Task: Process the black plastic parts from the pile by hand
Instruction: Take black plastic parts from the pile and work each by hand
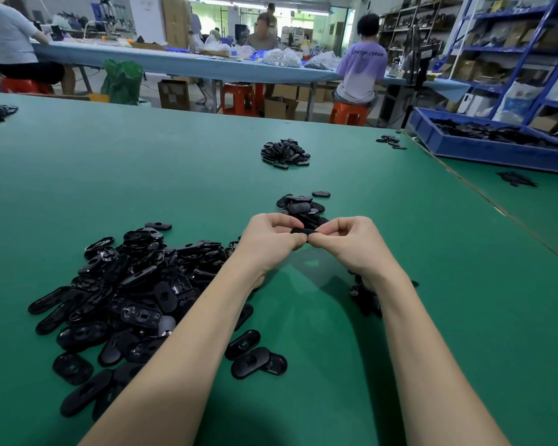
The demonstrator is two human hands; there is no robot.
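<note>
Two grips, left hand point(269, 235) and right hand point(348, 236), pinching one black part point(303, 232) endwise, lengthwise between them, just before the small heap point(302, 207).

left hand point(269, 238): fingers curled, pinching | right hand point(351, 238): same | fingertips meeting, forearms extended

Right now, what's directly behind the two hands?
A small heap of black parts on the green table. Its near edge is covered by the left hand, right hand and held part.
</note>
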